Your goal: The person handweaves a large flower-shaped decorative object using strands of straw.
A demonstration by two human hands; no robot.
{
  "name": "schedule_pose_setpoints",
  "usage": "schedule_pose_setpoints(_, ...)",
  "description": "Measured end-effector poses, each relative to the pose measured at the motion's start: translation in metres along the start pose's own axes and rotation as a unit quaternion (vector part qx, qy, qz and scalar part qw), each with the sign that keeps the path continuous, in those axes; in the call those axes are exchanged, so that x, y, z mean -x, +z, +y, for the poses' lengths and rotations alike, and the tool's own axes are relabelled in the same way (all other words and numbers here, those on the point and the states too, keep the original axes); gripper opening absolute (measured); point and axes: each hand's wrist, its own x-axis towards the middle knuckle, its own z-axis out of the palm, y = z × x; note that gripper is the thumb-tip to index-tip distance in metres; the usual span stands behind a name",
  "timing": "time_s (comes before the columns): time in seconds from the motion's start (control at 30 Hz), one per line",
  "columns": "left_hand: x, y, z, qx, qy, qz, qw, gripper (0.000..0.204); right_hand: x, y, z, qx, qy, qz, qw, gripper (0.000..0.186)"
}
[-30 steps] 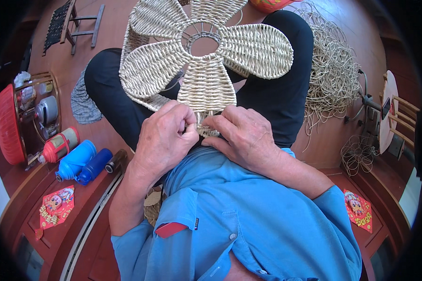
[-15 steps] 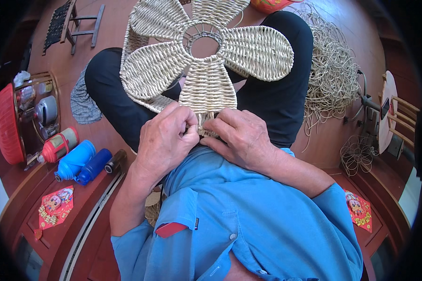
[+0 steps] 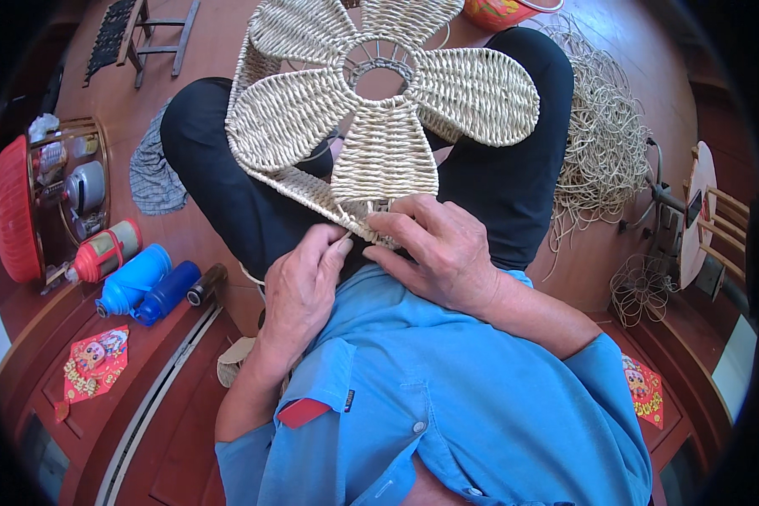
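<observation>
Flower-shaped panel of pale twisted straw cord (image 3: 385, 120), five broad petals around a round central hole, lying over the lap between bent knees in black cloth trousers (image 3: 207, 143). Under the left and lower petals, narrow woven band of the same pale cord (image 3: 305, 194), slanting down to the fingertips. Right hand (image 3: 449, 253) just below the lowest petal, thumb and forefinger narrowly parted, holding the band's near end between them. Left hand (image 3: 302, 287) close beside, thumb and forefinger pinched together against the band; cannot tell what, if anything, between them. Behind both hands, blue button-up cloth shirt (image 3: 489, 379) with a flat red object (image 3: 304, 411) in its chest pocket. On the floor to the right, tangled heap of loose pale cord (image 3: 603, 139); nearer on that side, thin looped flower-like frame (image 3: 641, 291). To the left, crumpled grey patterned cloth (image 3: 156, 173), then red-and-beige flask (image 3: 105, 251), light blue cylindrical bottle (image 3: 135, 278) and dark blue cylindrical bottle (image 3: 169, 293). Farther up, wooden stool with black woven seat (image 3: 108, 42).
</observation>
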Motion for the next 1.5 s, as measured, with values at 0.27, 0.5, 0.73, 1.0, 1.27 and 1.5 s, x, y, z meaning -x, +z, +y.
schedule_pose_setpoints(0.27,0.003,-0.01,-0.002,-0.06,0.071,0.007,0.996,0.017,0.002,0.008,-0.001,0.038,-0.024,0.002,0.999,0.03)
schedule_pose_setpoints(0.5,0.007,-0.022,0.011,-0.114,0.113,-0.046,0.986,0.013,0.003,0.011,-0.003,0.002,-0.013,-0.002,1.0,0.025)
schedule_pose_setpoints(0.73,-0.005,-0.029,0.023,-0.121,0.191,-0.025,0.974,0.007,0.0,0.007,-0.006,-0.065,0.059,0.015,0.996,0.034)
schedule_pose_setpoints(1.0,-0.044,-0.012,0.019,-0.165,0.31,0.048,0.935,0.015,-0.006,0.002,-0.006,-0.113,0.121,-0.037,0.985,0.042)
schedule_pose_setpoints(1.27,-0.039,-0.002,0.021,-0.309,0.326,0.245,0.859,0.028,-0.004,0.002,-0.003,-0.139,0.121,-0.019,0.983,0.036)
schedule_pose_setpoints(1.5,-0.029,0.013,0.011,-0.162,0.261,0.135,0.942,0.016,0.003,0.008,0.004,-0.151,0.068,0.012,0.986,0.037)
